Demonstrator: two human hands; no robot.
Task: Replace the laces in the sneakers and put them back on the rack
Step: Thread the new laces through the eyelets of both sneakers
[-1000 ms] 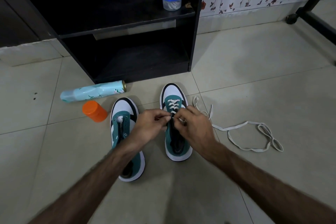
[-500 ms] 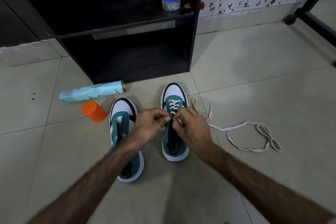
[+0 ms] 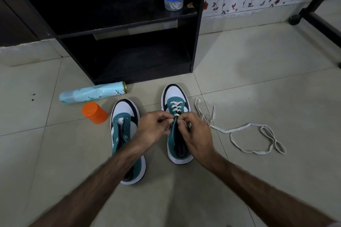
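1. Right sneaker (image 3: 175, 127) is laced over its far rows only; the white lace (image 3: 175, 108) is pinched at mid-tongue by the curled fingers of both hands, left hand (image 3: 154, 129) on the left, right hand (image 3: 196, 134) on the right. Lace tips are hidden by the fingers, so it cannot be told which eyelet is being fed.
2. Risk: an eyelet is skipped or the crossing order is reversed, since the near eyelets are covered by the hands.
3. Risk: the unweighted sneaker is dragged across the tiled floor (image 3: 258, 88) if the lace is pulled hard.
4. Risk: uneven ends are left if one side is drawn further through than the other.
5. Left sneaker (image 3: 125, 134) stands just beside it, unlaced, eyelets bare; it could be knocked by the left forearm lying over it.
6. Loose lace (image 3: 239, 134) lies on the floor to the right, looped on itself; a knot is likely if it is snatched up by one end.
7. Rack (image 3: 129, 29) stands far, its lower shelf behind the sneakers; spray can (image 3: 92, 92) and orange cap (image 3: 94, 113) lie near its front left and could be kicked during the return.
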